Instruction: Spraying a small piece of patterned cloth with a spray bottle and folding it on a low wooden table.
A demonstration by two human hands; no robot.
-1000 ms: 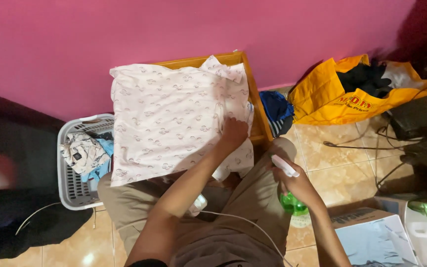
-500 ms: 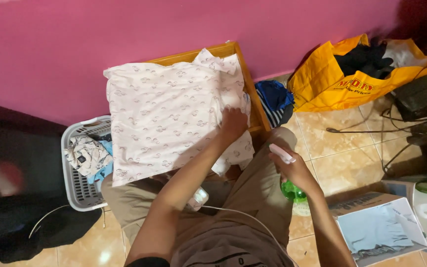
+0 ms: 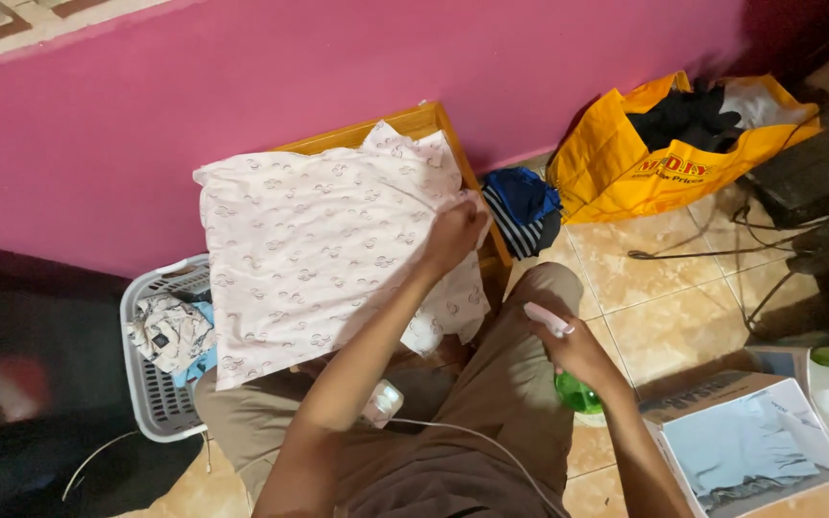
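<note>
A white patterned garment (image 3: pixel 328 249) lies spread over a small wooden table (image 3: pixel 424 122) against the pink wall. My left hand (image 3: pixel 455 230) rests on the garment's right edge and pinches the cloth there. My right hand (image 3: pixel 573 350) is lower right, above my knee, and holds a green spray bottle (image 3: pixel 576 391) with a pink nozzle. My legs in brown trousers are below the table.
A grey laundry basket (image 3: pixel 151 384) with clothes stands at the left. Striped blue clothes (image 3: pixel 522 209) lie right of the table, beside a yellow bag (image 3: pixel 664 163) of dark clothes. A cardboard box (image 3: pixel 750 446) sits at lower right, cables run across the tiled floor.
The view has shifted a little. My left hand has slid up along the garment's right edge. My right hand still holds the spray bottle in about the same place.
</note>
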